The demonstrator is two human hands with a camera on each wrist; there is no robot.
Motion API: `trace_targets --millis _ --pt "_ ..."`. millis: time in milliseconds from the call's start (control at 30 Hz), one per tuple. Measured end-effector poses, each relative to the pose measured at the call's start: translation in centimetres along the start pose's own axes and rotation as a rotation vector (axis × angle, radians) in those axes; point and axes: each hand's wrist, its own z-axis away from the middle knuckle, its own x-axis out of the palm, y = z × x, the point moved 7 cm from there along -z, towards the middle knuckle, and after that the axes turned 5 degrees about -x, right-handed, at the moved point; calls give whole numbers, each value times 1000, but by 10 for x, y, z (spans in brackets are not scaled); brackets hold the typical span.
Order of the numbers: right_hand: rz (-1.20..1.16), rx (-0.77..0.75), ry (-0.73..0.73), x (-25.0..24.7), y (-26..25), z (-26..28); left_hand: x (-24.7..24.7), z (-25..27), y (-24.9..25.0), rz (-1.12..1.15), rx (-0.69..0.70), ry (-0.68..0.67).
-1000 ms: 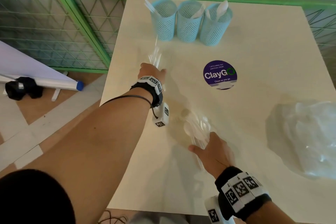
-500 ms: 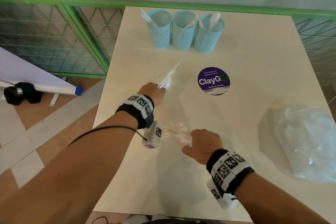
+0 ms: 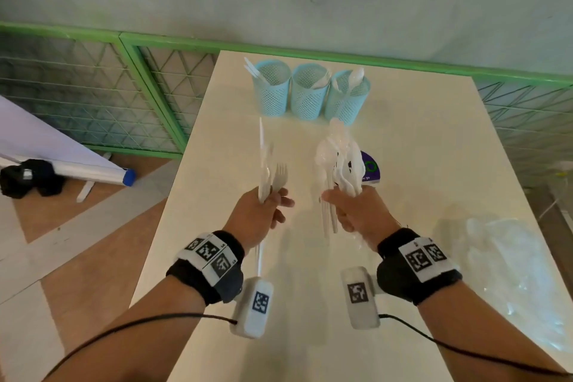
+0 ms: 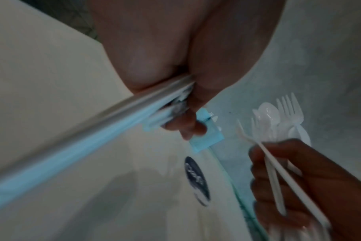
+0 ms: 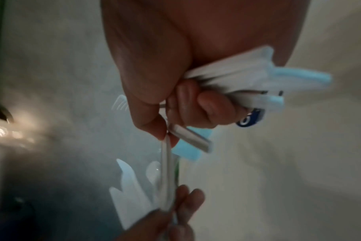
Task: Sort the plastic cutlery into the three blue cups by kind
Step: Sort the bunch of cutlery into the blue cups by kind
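Writing is scarce: a round purple sticker [image 3: 370,169] on the table [image 3: 418,146] sits mostly hidden behind the right-hand cutlery, so only a green ring and a few tiny unreadable characters show, and the black-and-white square codes on both wristbands carry no readable text. Cream and glossy, the tabletop runs back to a green-framed mesh railing [image 3: 130,71] under a pale wall, with wood-and-grey flooring off to the left and a crumpled clear plastic bag [image 3: 514,276] lying on the table's right side. Three blue cups [image 3: 307,93], perforated and set touching in a row near the far edge, each already hold a few white pieces. Left hand [image 3: 260,217] is curled around a small bunch of white plastic cutlery [image 3: 269,174] held upright above the table, a fork's tines and a long thin blade standing out of it. Right hand [image 3: 356,214] grips a fuller bundle [image 3: 341,158], also upright, where spoon bowls and fork tines are mixed together, as the left wrist view shows, handles poking out below the fist.
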Motion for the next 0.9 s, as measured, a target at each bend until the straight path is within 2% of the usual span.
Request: trace_targets --millis 167,300,500,567,667,800,900 --pt "-119 -110 -96 13 -41 3 19 16 51 265 100 -77" --pt "-186 -131 -101 16 -55 -2 17 22 75 317 164 -106" --pt "-140 -93 -150 21 -67 -15 8 15 82 325 97 -145" --pt "-123 -88 -188 25 -72 -19 5 11 81 365 70 -136" --pt "-118 -70 -167 27 -75 -29 2 2 81 428 41 -94" --pt "-180 -98 -120 25 -80 -42 3 -16 85 435 76 -17" --pt "-130 -132 -124 18 -87 -55 7 -28 88 417 90 -3"
